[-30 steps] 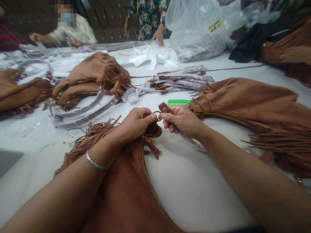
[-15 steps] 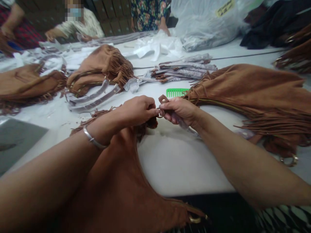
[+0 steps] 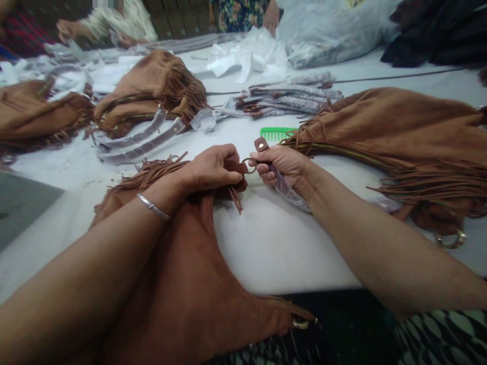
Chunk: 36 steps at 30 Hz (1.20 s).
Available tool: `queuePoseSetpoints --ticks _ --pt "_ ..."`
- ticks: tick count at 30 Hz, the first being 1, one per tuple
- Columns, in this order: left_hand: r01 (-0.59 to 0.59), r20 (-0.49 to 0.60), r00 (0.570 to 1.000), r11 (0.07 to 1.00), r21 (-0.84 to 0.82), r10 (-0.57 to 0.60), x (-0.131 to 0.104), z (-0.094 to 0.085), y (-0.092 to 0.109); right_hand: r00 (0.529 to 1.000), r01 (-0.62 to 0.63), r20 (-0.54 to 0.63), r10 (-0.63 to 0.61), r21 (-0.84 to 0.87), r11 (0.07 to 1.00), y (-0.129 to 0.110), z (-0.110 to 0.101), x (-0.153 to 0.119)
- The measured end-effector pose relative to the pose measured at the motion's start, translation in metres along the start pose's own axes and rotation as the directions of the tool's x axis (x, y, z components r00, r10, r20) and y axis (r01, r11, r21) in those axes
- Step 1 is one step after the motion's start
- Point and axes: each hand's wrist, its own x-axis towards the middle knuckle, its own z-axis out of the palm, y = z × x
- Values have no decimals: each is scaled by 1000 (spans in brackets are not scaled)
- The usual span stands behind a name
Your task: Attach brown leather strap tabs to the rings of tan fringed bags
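A brown suede bag (image 3: 190, 284) with fringe lies in front of me, its near end hanging over the table edge. My left hand (image 3: 215, 167) is closed on the bag's upper end, by a leather tab. From that tab a metal ring (image 3: 250, 165) bridges the gap to my right hand (image 3: 283, 165). The right fingers pinch a brown strap (image 3: 261, 145) whose snap-studded end sticks up above the thumb. Plastic wrap covers the rest of the strap (image 3: 287, 190), which runs down under my right wrist. A second ring (image 3: 300, 322) shows at the bag's lower corner.
Right of my hands lies another fringed bag (image 3: 395, 116), with a green comb (image 3: 276, 134) at its tip. Wrapped straps (image 3: 289, 99) are piled beyond. More brown bags (image 3: 140, 91) lie left. Co-workers (image 3: 117, 25) stand across the table by a large plastic sack (image 3: 331, 35).
My hands have drawn slightly apart, so the ring between them shows more fully. The strap end now stands more upright above my right thumb. The whole view has shifted a little.
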Motion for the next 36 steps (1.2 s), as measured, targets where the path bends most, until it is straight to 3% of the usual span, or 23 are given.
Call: queuePoseSetpoints --ticks 3,7,16,24,29,32,36 --pt "91 208 978 882 -462 8 9 -7 -9 997 74 25 -72 -85 994 -1 -9 3" --pt "112 241 969 770 -629 56 14 -12 -21 988 143 -28 -152 -199 969 -3 -20 7" --pt "255 367 930 701 -666 10 24 -15 -23 990 139 17 -138 -162 977 -1 -20 13" --pt "251 292 953 742 -621 -78 25 -12 -21 988 150 -20 -155 -148 978 3 -17 13" --pt "177 187 979 778 -602 -78 22 -11 -24 984 167 -40 -173 -124 978 7 -12 14" --pt "176 177 980 781 -599 -85 21 -12 -24 971 196 -117 -207 -96 976 10 -4 15" --pt "149 207 978 774 -615 -24 22 -11 -24 920 288 -231 -316 -146 946 11 8 15"
